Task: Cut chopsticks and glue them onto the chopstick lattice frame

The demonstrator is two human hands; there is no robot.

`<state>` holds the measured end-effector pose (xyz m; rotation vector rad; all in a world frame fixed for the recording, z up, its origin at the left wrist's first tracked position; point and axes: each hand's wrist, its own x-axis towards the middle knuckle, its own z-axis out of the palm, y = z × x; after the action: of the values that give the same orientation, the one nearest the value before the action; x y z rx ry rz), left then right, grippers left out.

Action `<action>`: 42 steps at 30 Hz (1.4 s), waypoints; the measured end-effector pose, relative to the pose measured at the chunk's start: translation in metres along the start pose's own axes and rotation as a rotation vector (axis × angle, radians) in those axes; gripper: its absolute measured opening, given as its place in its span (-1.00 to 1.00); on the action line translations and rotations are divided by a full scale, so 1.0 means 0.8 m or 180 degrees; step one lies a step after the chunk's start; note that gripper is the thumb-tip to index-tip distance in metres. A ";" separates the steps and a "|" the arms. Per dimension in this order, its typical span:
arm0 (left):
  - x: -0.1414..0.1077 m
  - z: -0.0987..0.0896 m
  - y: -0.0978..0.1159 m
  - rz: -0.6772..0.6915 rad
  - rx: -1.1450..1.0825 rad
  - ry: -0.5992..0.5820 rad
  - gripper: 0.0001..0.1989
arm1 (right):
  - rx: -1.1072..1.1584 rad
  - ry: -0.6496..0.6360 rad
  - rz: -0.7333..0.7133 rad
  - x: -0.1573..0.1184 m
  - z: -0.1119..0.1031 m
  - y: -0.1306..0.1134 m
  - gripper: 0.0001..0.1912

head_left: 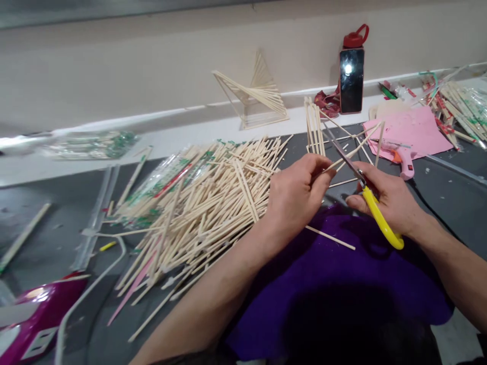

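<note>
Grey table (57,243) is bounded at the back by a ledge (23,170); near edge is overlapped by a purple surface (266,309). Some working room is seen at left, between magenta item (49,304) and packets (163,177); middle is taken up by the stick pile (228,203); at right, room is crossed by a black cable (426,200).

Held stick (363,142) is pinched at its near end by the left hand (294,187) and slants away to the right. Scissors (376,213) are gripped in the right hand (384,192), blades angled back-left and crossing the stick; whether contact is made can't be told. Hands are close, not touching.

Left hand is hemmed in by the pile. Behind the hands: stick model (258,101) on the ledge, stick row (315,132), phone (351,81) propped upright against a bottle (354,39). Right hand is backed by the glue gun (403,157), set partly on pink paper (422,124).
</note>
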<state>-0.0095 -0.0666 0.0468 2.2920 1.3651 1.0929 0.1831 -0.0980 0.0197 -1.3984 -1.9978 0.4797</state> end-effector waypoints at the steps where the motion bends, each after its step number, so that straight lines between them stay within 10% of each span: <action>1: -0.001 0.002 -0.002 0.0182 0.0168 0.0099 -0.88 | 0.0029 0.0002 0.0056 -0.001 0.002 -0.003 -0.44; 8: -0.002 -0.002 -0.008 0.0701 0.0512 0.0077 -0.80 | 0.0289 -0.0116 0.0192 -0.001 0.006 -0.010 -0.37; 36: 0.017 -0.024 -0.006 -0.2000 -0.3574 -0.2309 -0.71 | 0.0144 -0.0352 -0.0773 0.001 -0.023 0.014 -0.34; 42: 0.016 -0.017 -0.002 -0.1583 -0.2405 -0.1612 -0.81 | 0.0143 -0.0317 -0.0386 0.004 -0.017 0.010 -0.39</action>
<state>-0.0166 -0.0571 0.0611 1.4320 0.9931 0.6368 0.1967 -0.0928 0.0256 -1.2396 -2.1238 0.5453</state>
